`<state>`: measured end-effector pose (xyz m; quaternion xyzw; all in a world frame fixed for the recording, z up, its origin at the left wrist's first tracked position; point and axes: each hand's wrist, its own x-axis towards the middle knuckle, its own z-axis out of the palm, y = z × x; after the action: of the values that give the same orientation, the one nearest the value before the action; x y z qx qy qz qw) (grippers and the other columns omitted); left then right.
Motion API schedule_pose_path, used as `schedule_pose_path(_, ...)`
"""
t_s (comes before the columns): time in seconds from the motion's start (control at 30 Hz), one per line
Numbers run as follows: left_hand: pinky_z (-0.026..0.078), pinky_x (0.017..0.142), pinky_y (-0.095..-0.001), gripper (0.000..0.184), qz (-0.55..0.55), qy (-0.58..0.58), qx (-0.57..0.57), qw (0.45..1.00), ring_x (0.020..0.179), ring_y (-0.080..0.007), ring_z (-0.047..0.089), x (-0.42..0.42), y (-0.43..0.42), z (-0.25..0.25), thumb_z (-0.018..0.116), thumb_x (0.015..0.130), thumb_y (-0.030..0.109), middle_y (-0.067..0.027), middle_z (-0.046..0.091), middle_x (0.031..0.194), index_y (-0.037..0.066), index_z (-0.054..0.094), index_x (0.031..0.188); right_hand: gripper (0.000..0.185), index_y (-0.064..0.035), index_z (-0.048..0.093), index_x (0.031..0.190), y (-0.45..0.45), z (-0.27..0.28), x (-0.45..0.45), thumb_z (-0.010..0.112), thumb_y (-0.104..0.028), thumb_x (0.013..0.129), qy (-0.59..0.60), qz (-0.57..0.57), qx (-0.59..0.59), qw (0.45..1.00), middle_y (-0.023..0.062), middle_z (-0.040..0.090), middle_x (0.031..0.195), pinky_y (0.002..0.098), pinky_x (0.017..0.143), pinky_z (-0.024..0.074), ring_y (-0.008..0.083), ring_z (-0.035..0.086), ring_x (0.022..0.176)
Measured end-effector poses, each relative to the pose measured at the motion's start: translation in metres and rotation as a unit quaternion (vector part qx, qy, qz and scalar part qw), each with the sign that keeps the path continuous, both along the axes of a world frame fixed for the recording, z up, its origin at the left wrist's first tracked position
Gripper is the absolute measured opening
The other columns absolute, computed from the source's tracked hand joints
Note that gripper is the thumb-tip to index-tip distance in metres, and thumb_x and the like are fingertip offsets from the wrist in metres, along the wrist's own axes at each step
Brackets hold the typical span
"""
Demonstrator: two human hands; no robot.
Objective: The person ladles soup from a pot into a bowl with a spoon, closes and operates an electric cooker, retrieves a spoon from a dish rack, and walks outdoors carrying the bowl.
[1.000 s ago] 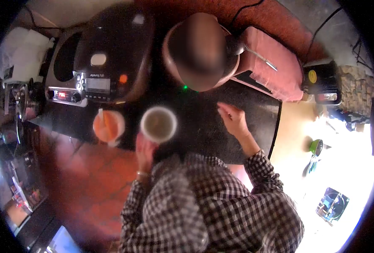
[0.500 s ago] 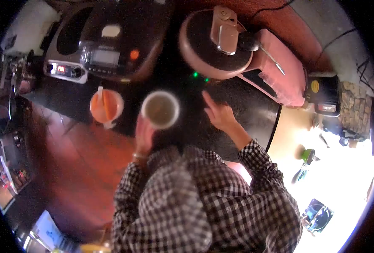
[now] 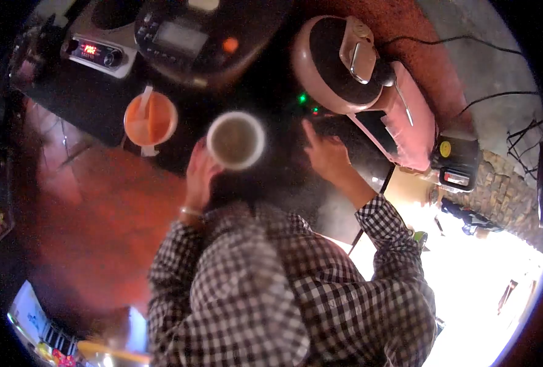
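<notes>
At the left side of a white-rimmed cup (image 3: 236, 140), my left hand (image 3: 202, 166) is closed, with its fingers at the wall; the cup's underside is hidden. Something brownish shows inside the cup. My right hand (image 3: 328, 156) holds nothing. Its index finger stretches toward small green lights (image 3: 303, 98) in front of a round pinkish appliance (image 3: 339, 67) with a dark lid, while the other fingers are partly curled. Left of the cup stands an orange container (image 3: 151, 118) with a pale strip across it.
A dark appliance (image 3: 183, 38) with a grey display and an orange light stands at the back left. Beside it is a unit with a red readout (image 3: 94, 51). A pink box-shaped thing (image 3: 413, 131) carries a spoon (image 3: 404, 104). Cables run along the right wall.
The view has shifted, so the appliances and the orange container appear higher. My left hand stays at the cup, and my right hand still has its index finger extended near the green lights.
</notes>
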<state>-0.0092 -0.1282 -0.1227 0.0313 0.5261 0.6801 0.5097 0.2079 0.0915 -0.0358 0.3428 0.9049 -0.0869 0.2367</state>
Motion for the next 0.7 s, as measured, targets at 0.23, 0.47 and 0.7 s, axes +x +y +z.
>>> schedule_pose_path(0.23, 0.052, 0.077, -0.0342, 0.055, 0.035, -0.017, -0.012, 0.999, 0.096, -0.0224, 0.062, 0.004, -0.029, -0.013, 0.049, 0.096, 0.034, -0.0138, 0.051, 0.128, 0.005, 0.03, 0.14, 0.075, -0.0162, 0.017, 0.146, -0.004, 0.009, 0.004, 0.059, -0.028, 0.085, 0.003, 0.037, 0.052, 0.998, 0.0161, 0.065, 0.092, 0.0473, 0.085, 0.0441, 0.0356, 0.062, 0.085)
schedule_pose_path(0.47, 0.052, 0.075, -0.0316, 0.049, 0.077, -0.018, -0.064, 0.995, 0.088, -0.023, 0.064, 0.014, -0.066, -0.001, 0.049, 0.096, 0.031, -0.0141, 0.056, 0.122, 0.006, 0.038, 0.137, 0.076, -0.0102, 0.014, 0.146, -0.007, 0.013, -0.019, 0.058, -0.028, 0.086, 0.001, 0.082, 0.104, 0.991, 0.0176, 0.065, 0.083, 0.0467, 0.078, 0.0457, 0.0346, 0.063, 0.078)
schedule_pose_path(0.7, 0.052, 0.077, -0.0339, 0.047, 0.145, -0.022, -0.04, 0.988, 0.089, -0.0235, 0.063, 0.034, -0.125, -0.025, 0.051, 0.095, 0.033, -0.0122, 0.059, 0.117, 0.005, 0.043, 0.133, 0.076, -0.009, 0.015, 0.146, 0.005, 0.012, -0.033, 0.058, -0.027, 0.086, 0.077, 0.162, 0.171, 0.969, 0.0152, 0.065, 0.074, 0.0435, 0.075, 0.0462, 0.0325, 0.063, 0.071)
